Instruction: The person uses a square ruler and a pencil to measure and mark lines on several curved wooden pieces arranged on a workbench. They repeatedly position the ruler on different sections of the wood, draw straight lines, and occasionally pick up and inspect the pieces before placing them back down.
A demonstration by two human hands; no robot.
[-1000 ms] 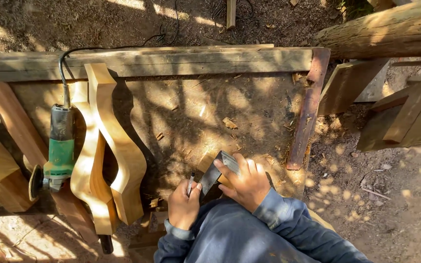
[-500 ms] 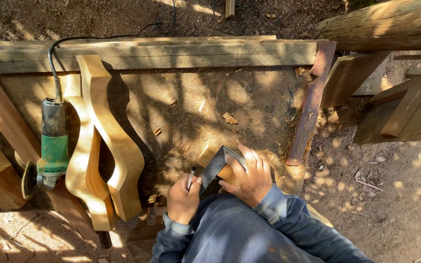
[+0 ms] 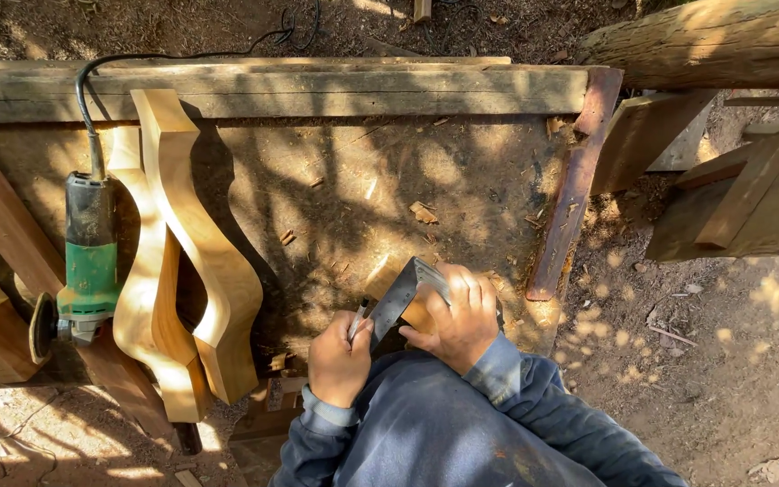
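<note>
Two hands: left hand [image 3: 340,361] gripping pencil [image 3: 359,317], right hand [image 3: 457,316] pressing square [image 3: 398,296].

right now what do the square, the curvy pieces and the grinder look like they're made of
Square: looks like metal, a flat grey blade with a dull sheen, held down by the right hand.
Curvy pieces: pale bare wood, smooth sawn faces, no paint or varnish visible.
Grinder: green and black body, probably plastic, with a black cord.
The left hand holds a thin marking tool; material unclear.
</note>
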